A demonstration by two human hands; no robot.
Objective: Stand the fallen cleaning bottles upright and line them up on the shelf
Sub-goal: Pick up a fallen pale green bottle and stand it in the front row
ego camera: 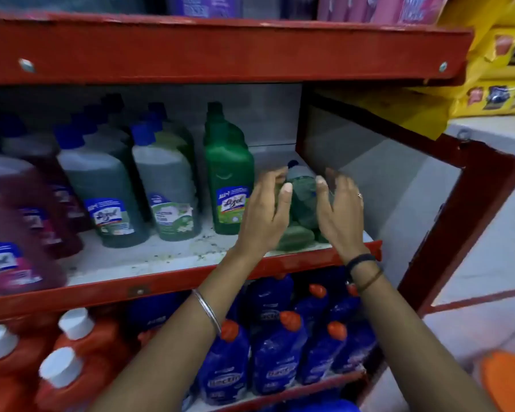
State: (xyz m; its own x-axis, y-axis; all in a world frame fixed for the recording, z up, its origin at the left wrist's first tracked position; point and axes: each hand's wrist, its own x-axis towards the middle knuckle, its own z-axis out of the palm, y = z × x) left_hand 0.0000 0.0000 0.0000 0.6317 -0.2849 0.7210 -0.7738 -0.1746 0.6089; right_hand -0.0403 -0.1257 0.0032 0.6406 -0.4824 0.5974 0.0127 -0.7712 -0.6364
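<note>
Hands open, left hand (265,212) and right hand (339,209) flanking fallen green bottle (302,200) on shelf (161,260); likely liquid-heavy, slick plastic, best gripped mid-body.

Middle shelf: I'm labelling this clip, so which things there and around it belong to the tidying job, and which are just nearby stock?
Part of the job:
- fallen green bottles at the shelf's right end
- left hand and right hand, open on either side of them
- upright green bottle they would line up beside
- middle shelf

Just nearby:
- blue bottles below
- orange bottles below
- yellow packets
</note>
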